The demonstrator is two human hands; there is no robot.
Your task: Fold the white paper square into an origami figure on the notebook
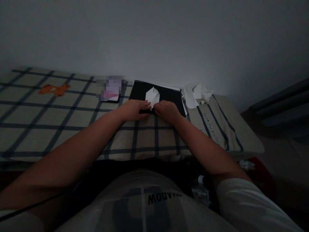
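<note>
A small folded piece of white paper (152,95) lies on a black spiral-edged pad (139,91), with creases and a pointed top. My left hand (135,109) rests at the paper's lower left edge, its fingers stretched out and touching it, the thumb apart below. At the lower right of the paper, my right hand (167,110) has its fingers curled in and closed on the paper's edge. The right fingertips are partly hidden by the hand itself.
The pad lies on a checked bedspread (79,112) against a grey wall. Right of it are crumpled white papers (202,93). To the left are a phone-like object (112,90), partly blurred out, and an orange bear-shaped figure (54,90). A transparent bottle (201,191) is below the edge.
</note>
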